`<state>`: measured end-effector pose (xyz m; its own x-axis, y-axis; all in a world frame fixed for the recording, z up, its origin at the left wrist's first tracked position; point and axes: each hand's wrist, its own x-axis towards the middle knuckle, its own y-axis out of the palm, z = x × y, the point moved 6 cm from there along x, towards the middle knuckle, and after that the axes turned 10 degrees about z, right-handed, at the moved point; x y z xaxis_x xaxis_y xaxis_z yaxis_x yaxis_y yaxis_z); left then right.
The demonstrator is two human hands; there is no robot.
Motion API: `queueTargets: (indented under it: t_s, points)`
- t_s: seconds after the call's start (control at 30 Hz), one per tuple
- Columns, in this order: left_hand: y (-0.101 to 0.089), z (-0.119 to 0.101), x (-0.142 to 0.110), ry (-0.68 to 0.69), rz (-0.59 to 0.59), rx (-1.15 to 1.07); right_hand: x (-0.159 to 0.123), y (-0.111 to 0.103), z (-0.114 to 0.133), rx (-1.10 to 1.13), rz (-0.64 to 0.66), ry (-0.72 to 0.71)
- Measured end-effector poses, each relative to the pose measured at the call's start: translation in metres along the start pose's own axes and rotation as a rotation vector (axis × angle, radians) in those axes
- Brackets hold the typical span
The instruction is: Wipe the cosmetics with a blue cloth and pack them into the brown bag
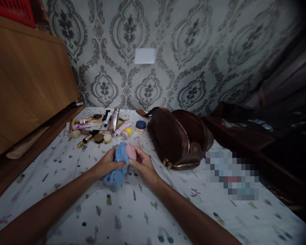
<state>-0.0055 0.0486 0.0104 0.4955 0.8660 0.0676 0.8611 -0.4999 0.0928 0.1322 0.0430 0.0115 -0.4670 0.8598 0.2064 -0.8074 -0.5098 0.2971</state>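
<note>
My left hand (106, 164) is closed around a blue cloth (118, 175), whose loose end hangs below the fingers. In my right hand (147, 167) is a small round pink container (130, 151), gripped between thumb and fingers. The cloth presses against the container's left side. Both hands are held close together over the patterned sheet (132, 214). Just beyond them lie a yellow-lidded jar (126, 133), a jar with a dark blue lid (141, 126) and a pink tube (122, 129).
A brown cosmetic bag (168, 139) stands unzipped right of my hands. Several cosmetics, including a gold-capped bottle (85, 140) and a round brown-lidded jar (99, 138), cluster at the back left. A wooden cabinet (30, 68) borders the left. A blurred-out patch (231, 177) covers something at right.
</note>
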Motion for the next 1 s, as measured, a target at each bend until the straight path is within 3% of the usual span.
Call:
queueTargets:
  t_s: [0.3, 0.43, 0.57, 0.63, 0.73, 0.87, 1.0]
  points:
    - [-0.002, -0.011, 0.002, -0.025, 0.055, 0.189, 0.001, -0.004, -0.001, 0.117, -0.065, -0.021]
    - [-0.019, -0.008, 0.003, -0.082, -0.021, 0.353, 0.003, -0.008, -0.006, 0.289, -0.096, 0.022]
    - [-0.038, -0.022, -0.002, -0.071, -0.158, 0.859, 0.004, -0.008, -0.006, 0.274, -0.090, 0.066]
    - [-0.040, -0.030, -0.005, -0.086, -0.179, 1.148, 0.004, -0.009, -0.005, 0.232, -0.117, 0.069]
    - [-0.039, -0.035, -0.008, -0.096, -0.182, 1.372, 0.004, -0.011, -0.005, 0.129, -0.147, 0.062]
    - [-0.036, -0.044, -0.008, 0.049, -0.229, 1.454, 0.005, -0.012, -0.006, -0.027, -0.126, 0.061]
    - [-0.023, -0.051, -0.010, 0.235, -0.224, 1.338, 0.004, -0.014, -0.008, -0.251, -0.091, 0.017]
